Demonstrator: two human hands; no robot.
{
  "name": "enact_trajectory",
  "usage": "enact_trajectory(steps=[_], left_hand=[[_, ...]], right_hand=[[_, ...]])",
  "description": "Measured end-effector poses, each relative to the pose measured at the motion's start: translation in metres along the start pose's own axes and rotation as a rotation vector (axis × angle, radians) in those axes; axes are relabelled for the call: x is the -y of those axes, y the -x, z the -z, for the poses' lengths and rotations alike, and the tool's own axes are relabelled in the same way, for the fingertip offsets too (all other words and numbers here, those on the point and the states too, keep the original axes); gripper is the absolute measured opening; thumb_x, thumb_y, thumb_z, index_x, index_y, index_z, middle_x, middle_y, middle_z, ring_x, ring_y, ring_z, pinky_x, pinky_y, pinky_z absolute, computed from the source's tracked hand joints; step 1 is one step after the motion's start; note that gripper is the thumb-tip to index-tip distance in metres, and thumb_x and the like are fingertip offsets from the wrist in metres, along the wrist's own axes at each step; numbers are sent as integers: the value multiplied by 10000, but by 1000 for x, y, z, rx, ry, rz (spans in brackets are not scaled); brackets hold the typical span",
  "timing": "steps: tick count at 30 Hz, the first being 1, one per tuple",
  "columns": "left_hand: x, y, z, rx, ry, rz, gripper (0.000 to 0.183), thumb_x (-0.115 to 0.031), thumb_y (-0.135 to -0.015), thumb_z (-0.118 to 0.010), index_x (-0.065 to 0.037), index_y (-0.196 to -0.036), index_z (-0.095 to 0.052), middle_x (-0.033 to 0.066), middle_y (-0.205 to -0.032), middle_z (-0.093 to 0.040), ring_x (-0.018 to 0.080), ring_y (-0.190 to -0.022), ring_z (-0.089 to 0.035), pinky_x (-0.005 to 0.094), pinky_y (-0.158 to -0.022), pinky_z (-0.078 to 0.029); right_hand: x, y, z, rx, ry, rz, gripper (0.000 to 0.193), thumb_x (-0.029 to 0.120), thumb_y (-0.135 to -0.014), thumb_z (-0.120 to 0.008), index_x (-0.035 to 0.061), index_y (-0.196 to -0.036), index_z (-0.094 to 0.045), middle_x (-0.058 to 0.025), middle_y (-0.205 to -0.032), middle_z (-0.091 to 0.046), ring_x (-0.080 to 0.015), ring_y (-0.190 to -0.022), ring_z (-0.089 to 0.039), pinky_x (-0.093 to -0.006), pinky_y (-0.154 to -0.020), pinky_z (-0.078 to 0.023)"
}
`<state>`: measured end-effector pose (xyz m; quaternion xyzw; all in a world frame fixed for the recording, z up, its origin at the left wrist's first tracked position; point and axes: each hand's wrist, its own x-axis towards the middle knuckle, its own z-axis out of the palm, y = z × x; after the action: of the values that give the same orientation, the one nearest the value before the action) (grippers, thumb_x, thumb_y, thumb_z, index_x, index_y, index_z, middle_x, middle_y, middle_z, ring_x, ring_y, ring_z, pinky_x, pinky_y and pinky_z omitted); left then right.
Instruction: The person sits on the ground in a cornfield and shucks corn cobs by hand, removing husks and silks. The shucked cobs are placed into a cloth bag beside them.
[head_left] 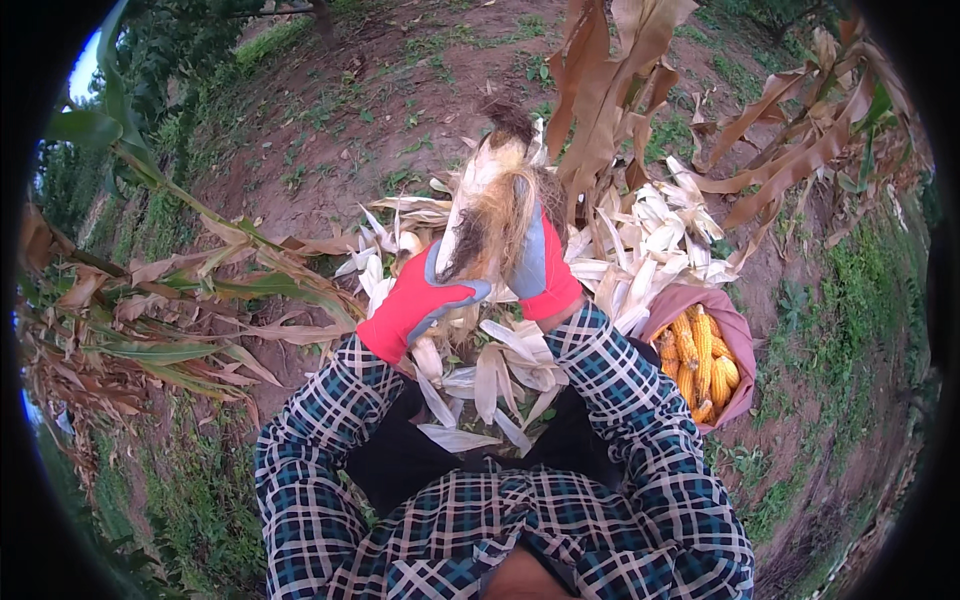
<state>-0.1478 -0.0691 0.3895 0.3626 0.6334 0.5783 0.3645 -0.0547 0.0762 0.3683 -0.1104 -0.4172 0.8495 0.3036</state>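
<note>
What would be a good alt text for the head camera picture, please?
The left hand and right hand, in red-and-grey gloves, hold corn in pale husk with brown silk. Loose dry husks lie beneath; at right, an open pinkish bag holds bare yellow cobs.

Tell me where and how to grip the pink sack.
Grip the pink sack by its far right rim, probably coming from above: the mouth gapes upward, and bare cloth there stands clear of the yellow cobs.
</note>
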Motion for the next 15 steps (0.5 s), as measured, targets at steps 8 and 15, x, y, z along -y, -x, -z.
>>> enact_trajectory(steps=[8,15], left_hand=[[0,-15,48,-435,-342,-133,676,-350,-625,-816,-25,-1151,-542,153,-1031,-648,277,-956,-633,367,-816,-482],[-14,-2,53,-532,-524,-78,712,-365,-614,-815,-37,-1178,-529,162,-1035,-647,298,-972,-629,378,-814,-482]], right_hand=[[-69,24,26,440,673,-541,337,327,-929,-524,45,-1105,-583,-115,-1023,-626,-205,-917,-620,-338,-818,-503],[-31,52,9,489,1563,79,474,323,-835,-669,16,-1184,-574,-144,-1093,-634,-151,-910,-619,-308,-815,-501]])
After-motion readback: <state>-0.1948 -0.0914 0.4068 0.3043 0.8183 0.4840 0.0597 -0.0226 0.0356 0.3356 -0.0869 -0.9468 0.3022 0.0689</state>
